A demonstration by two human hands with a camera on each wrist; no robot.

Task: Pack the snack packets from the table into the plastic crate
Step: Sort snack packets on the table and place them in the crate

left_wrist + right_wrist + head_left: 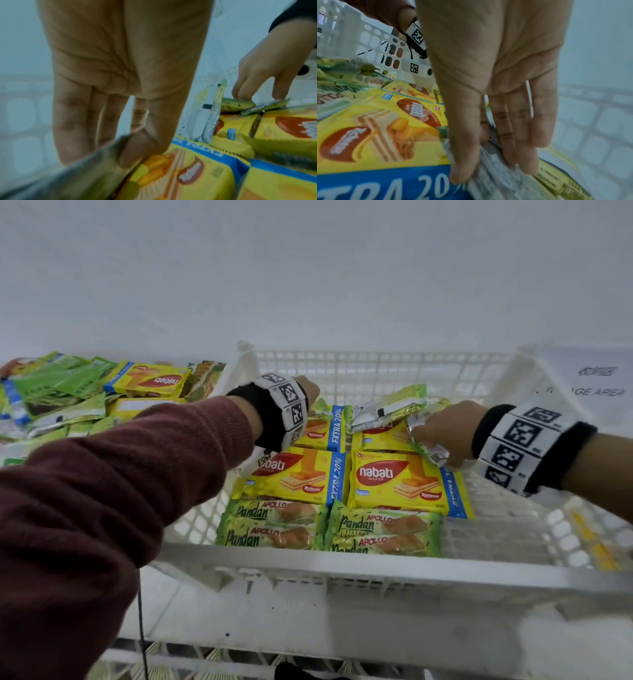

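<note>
Loads of loose snack packets (92,392) are piled on the counter (13,448) at far left, just beside the white plastic crate (342,563). Inside it, the left hand (305,393) pinches a silvery packet edge (77,174) over the yellow wafer packs (291,474), while the right hand (442,429) has fingers (527,135) clamped on a crinkly foil packet (426,440) further right.
</note>
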